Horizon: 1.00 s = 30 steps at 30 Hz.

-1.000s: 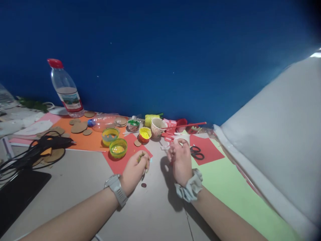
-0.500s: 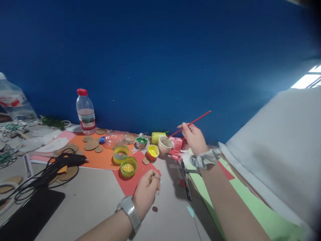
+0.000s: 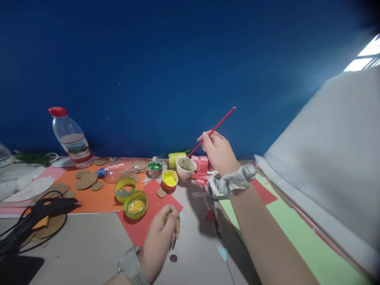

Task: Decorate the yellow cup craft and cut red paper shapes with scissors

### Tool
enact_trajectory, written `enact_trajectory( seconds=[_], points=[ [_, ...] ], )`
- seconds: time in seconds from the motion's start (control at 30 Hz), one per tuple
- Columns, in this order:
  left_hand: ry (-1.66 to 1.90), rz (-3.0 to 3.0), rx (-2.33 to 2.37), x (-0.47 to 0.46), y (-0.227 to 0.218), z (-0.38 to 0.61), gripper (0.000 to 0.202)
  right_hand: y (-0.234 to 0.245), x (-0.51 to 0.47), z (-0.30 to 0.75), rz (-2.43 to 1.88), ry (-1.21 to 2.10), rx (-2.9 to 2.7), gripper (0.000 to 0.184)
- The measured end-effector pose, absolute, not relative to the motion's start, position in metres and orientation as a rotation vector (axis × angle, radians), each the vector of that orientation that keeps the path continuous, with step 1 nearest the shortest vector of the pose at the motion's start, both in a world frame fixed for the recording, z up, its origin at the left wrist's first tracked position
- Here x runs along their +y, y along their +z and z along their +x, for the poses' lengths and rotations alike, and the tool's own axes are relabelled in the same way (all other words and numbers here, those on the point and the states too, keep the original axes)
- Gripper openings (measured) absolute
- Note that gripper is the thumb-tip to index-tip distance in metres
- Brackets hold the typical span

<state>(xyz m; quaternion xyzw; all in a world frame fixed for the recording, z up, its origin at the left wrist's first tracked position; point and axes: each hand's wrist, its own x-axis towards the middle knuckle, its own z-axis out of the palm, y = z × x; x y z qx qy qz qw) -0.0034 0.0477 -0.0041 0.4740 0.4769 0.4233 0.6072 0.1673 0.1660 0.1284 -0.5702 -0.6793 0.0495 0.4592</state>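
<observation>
My right hand [image 3: 220, 153] pinches a thin red paintbrush [image 3: 225, 117] by its shaft. The brush slants down to the left, and its lower end is inside a speckled paper cup [image 3: 184, 177] of murky liquid. Lower down, my left hand [image 3: 160, 237] is curled above the table by a red paper sheet [image 3: 142, 228]; yellowish marks show at its fingers, and what they hold, if anything, is hidden. Left of the paper cup stand a small cup of yellow paint [image 3: 169, 180] and a cup of green paint [image 3: 154, 168]. Two yellow-green rings or cups, one holding yellow paint [image 3: 135, 206], stand nearer.
A red-capped bottle [image 3: 77, 144] stands at the back left, with a clear bottle [image 3: 118, 171] lying near it. Cardboard pieces [image 3: 86, 180] lie on orange paper. A black glue gun [image 3: 56, 206] with cables is at left. Scissors [image 3: 216, 217] lie below my right wrist.
The view has turned right, so the table things appear farther left. The brush stands steeper now, its lower end still in the paper cup. My left hand stays curled.
</observation>
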Motion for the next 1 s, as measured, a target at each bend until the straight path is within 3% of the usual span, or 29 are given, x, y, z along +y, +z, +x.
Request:
enact_trajectory(
  seconds=[0.8, 1.0],
  points=[
    [0.95, 1.152, 1.112, 0.047, -0.003, -0.005, 0.034, 0.147, 0.138, 0.16, -1.5, 0.136, -1.913, 0.025],
    [0.959, 1.159, 1.11, 0.046, -0.003, -0.006, 0.032, 0.149, 0.132, 0.157, -1.437, 0.123, -1.955, 0.016]
  ],
)
